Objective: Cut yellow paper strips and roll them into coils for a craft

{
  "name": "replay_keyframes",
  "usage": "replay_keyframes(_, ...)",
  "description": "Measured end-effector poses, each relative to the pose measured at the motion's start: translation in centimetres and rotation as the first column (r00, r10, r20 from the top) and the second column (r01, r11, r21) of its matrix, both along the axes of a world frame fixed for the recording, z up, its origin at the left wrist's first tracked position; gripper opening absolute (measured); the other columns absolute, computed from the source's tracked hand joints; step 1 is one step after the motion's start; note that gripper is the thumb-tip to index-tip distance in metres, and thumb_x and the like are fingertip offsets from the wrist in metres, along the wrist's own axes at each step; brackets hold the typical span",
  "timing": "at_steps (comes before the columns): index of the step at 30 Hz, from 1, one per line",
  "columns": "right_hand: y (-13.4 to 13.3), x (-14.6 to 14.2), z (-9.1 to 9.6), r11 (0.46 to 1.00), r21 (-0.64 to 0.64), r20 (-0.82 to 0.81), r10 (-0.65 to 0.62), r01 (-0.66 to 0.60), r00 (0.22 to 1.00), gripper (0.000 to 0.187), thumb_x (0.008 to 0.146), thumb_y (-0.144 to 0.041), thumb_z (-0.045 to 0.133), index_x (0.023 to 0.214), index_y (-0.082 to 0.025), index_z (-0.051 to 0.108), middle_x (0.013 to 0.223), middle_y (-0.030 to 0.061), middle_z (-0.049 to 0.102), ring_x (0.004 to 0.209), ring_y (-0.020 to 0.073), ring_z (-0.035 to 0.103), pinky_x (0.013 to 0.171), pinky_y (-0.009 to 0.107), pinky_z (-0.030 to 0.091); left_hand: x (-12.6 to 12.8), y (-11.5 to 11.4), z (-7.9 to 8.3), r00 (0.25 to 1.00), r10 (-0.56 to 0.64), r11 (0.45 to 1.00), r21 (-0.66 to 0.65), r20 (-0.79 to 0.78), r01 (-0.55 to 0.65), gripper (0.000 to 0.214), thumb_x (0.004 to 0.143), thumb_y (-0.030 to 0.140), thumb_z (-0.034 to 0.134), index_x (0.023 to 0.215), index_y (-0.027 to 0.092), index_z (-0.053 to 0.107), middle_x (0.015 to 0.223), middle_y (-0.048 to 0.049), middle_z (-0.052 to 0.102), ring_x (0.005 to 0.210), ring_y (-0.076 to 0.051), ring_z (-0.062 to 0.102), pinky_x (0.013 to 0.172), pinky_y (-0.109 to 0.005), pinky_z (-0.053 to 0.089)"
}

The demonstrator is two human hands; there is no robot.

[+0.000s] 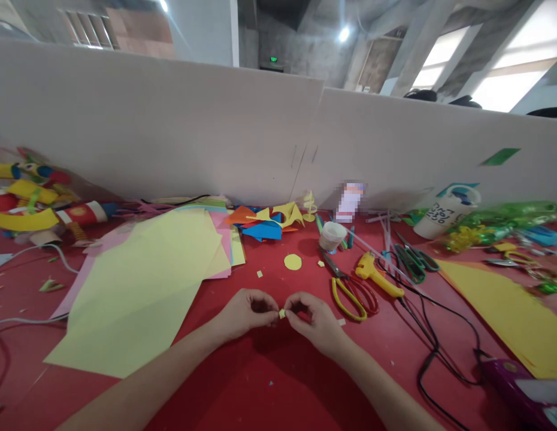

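Between my fingertips, above the red table (pixel 224 383), is a tiny pale-yellow piece of paper (pixel 282 313). My left hand (pixel 249 312) pinches its left side, and my right hand (pixel 311 320) pinches its right side. Just beyond my hands lies a yellow paper circle (pixel 293 261). A small cream scrap (pixel 259 274) rests to its left, and another little pale piece (pixel 321 264) to its right. Scissors (pixel 348 293) with yellow and red handles lie right of my right hand, beside a yellow hot glue gun (pixel 377 275).
Stacked yellow and pink paper sheets (pixel 144 287) cover the left side. At the back are coloured scraps (pixel 263 227) and a white tub (pixel 333 236). Black cables (pixel 433 341), green-handled scissors (pixel 413 263) and orange-yellow sheets (pixel 507 314) lie right. A white partition (pixel 193 131) borders the table.
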State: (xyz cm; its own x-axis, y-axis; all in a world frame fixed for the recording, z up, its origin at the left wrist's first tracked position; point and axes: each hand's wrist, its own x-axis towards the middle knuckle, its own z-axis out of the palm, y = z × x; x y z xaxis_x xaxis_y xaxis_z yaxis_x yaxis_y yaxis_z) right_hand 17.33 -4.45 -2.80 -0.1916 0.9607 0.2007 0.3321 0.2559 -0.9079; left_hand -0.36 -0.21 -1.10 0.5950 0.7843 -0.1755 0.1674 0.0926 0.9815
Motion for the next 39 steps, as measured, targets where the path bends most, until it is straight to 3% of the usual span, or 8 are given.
replay_keyframes(7, 0.2, -0.2, -0.1, 0.993, -0.120, -0.153, -0.001, -0.017, 0.988, 0.004, 0.074, -0.021, 0.052, 0.075, -0.019, 0.055, 0.066, -0.0007, 0.056, 0.061, 0.0113, 0.053, 0.059, 0.023, 0.045, 0.2, -0.2, 0.2, 0.999, 0.041, 0.998, 0.048, -0.011, -0.040, 0.006, 0.064, 0.020, 0.062, 0.065, 0.015, 0.064, 0.057, 0.0005, 0.061, 0.054, -0.011, 0.054, 0.055, -0.022, 0.042)
replay_keyframes(20, 0.0, -0.6, -0.7, 0.990, -0.139, -0.153, 0.013, -0.035, 0.988, 0.005, 0.075, -0.021, 0.051, 0.077, -0.019, 0.055, 0.069, -0.0003, 0.056, 0.064, 0.0117, 0.053, 0.061, 0.023, 0.045, 0.2, -0.6, -0.2, 0.994, 0.059, 0.988, 0.151, -0.092, -0.044, 0.004, 0.064, 0.015, 0.056, 0.061, 0.014, 0.059, 0.054, 0.0039, 0.052, 0.051, -0.009, 0.045, 0.050, -0.020, 0.035)
replay_keyframes(23, 0.1, -0.4, -0.7, 0.994, -0.113, -0.147, -0.016, 0.000, 0.989, 0.003, 0.075, -0.021, 0.051, 0.075, -0.019, 0.054, 0.066, -0.0010, 0.055, 0.061, 0.0114, 0.051, 0.058, 0.022, 0.045, 0.3, -0.4, -0.4, 0.998, 0.042, 0.995, 0.095, -0.048, -0.037, 0.006, 0.067, 0.021, 0.057, 0.066, 0.015, 0.059, 0.057, 0.0030, 0.055, 0.053, -0.009, 0.049, 0.053, -0.021, 0.038)
replay_keyframes(29, 0.4, -0.3, -0.2, 0.991, -0.136, -0.220, -0.043, 0.013, 0.975, 0.008, 0.074, -0.026, 0.052, 0.072, -0.019, 0.052, 0.063, -0.0018, 0.053, 0.057, 0.0112, 0.049, 0.055, 0.022, 0.042, 0.4, 0.0, -0.6, 0.982, 0.013, 0.996, -0.089, 0.190, 0.004, 0.020, 0.065, 0.029, 0.067, 0.078, 0.015, 0.060, 0.072, -0.0013, 0.061, 0.068, -0.013, 0.057, 0.068, -0.026, 0.044)
replay_keyframes(39, 0.2, -0.5, -0.7, 0.994, -0.101, -0.223, -0.057, 0.035, 0.973, 0.005, 0.075, -0.023, 0.053, 0.076, -0.019, 0.055, 0.071, 0.0008, 0.057, 0.067, 0.0134, 0.054, 0.065, 0.026, 0.045, 0.2, 0.2, -1.0, 0.979, 0.057, 0.993, -0.116, 0.194, -0.034, 0.018, 0.063, 0.024, 0.071, 0.076, 0.015, 0.062, 0.073, -0.0005, 0.061, 0.069, -0.012, 0.055, 0.070, -0.026, 0.042)
